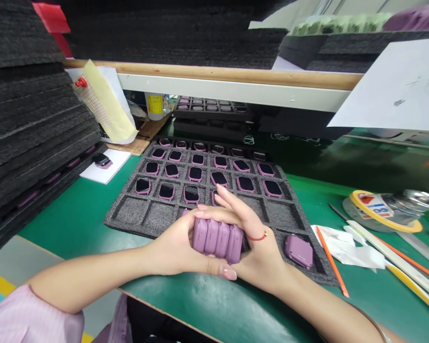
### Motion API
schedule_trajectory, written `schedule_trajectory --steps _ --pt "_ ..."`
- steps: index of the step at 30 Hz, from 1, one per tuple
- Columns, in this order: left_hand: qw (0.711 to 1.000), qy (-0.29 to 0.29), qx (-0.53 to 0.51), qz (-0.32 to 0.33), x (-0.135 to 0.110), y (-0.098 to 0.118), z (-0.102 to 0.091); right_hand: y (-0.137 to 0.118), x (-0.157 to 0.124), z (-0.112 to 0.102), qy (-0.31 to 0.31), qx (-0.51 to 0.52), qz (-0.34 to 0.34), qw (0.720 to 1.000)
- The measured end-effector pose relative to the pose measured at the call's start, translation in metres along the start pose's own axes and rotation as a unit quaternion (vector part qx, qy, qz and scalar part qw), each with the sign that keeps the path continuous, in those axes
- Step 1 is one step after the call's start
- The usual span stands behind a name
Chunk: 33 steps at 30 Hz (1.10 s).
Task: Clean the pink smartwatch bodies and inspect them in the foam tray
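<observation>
A glossy green tabletop [207, 302] bears a dark-grey foam compartment tray [157, 217], spreading toward twelve o'clock. Both half-curled, left hand [178, 247] and right hand [261, 250] clasp four purple round-cornered cases [217, 239] (side by side); a lone purple case [299, 250] sits at three o'clock.

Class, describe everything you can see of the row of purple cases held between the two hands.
The row of purple cases shows four narrow, rounded edges standing side by side, pressed close together. Their surface looks smooth and softly shiny, perhaps metal or plastic, with faint slim details along the edges. The left hand grips one end, its thumb running below; the right hand cups the other. Their broad faces are mostly hidden.
</observation>
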State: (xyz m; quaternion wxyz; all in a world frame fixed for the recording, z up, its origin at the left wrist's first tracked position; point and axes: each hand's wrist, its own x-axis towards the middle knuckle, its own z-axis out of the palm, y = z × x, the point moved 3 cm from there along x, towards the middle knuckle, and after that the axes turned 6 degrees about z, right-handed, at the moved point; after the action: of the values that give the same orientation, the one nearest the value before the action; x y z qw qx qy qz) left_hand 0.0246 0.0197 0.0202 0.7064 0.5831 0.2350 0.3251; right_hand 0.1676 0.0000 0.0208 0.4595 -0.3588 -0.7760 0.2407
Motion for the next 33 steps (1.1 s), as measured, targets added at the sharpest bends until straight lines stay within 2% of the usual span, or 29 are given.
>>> schedule_trajectory --steps 3,7,10,13,17,21,24,26,27,29,33 --pt "0.999 0.008 -0.004 0.035 0.002 -0.002 -0.001 -0.003 0.0 0.004 -0.02 -0.026 -0.025 0.999" --pt "0.997 0.037 0.041 0.06 0.0 -0.005 -0.003 -0.009 -0.001 0.003 -0.061 -0.059 -0.044 0.995" --pt "0.986 0.067 0.129 0.083 -0.006 -0.003 -0.007 -0.011 -0.001 -0.006 -0.053 -0.01 0.026 0.998" --pt "0.964 0.06 0.218 0.139 -0.012 0.001 -0.01 -0.009 0.001 -0.013 -0.037 0.033 0.096 0.994" --pt "0.946 0.044 0.263 0.185 -0.015 0.0 -0.013 -0.006 0.002 -0.013 -0.025 0.022 0.101 0.994" --pt "0.948 0.046 0.256 0.184 -0.014 0.0 -0.011 -0.002 0.0 -0.011 -0.019 0.022 0.099 0.995" --pt "0.973 0.068 0.163 0.149 -0.009 0.002 -0.01 -0.002 0.0 -0.013 -0.014 0.022 0.087 0.996" --pt "0.996 0.064 0.004 0.07 -0.005 -0.001 -0.01 -0.005 0.001 -0.017 -0.012 0.029 0.062 0.998" --pt "0.995 0.048 -0.086 0.021 -0.003 -0.004 -0.009 -0.007 0.002 -0.019 -0.016 0.027 0.048 0.998" --pt "0.972 0.003 -0.227 -0.057 0.0 -0.011 -0.008 -0.011 0.004 -0.022 -0.026 0.004 0.032 0.999" --pt "0.945 -0.027 -0.316 -0.084 0.001 -0.022 -0.011 -0.015 0.01 -0.028 -0.024 -0.055 0.035 0.998"
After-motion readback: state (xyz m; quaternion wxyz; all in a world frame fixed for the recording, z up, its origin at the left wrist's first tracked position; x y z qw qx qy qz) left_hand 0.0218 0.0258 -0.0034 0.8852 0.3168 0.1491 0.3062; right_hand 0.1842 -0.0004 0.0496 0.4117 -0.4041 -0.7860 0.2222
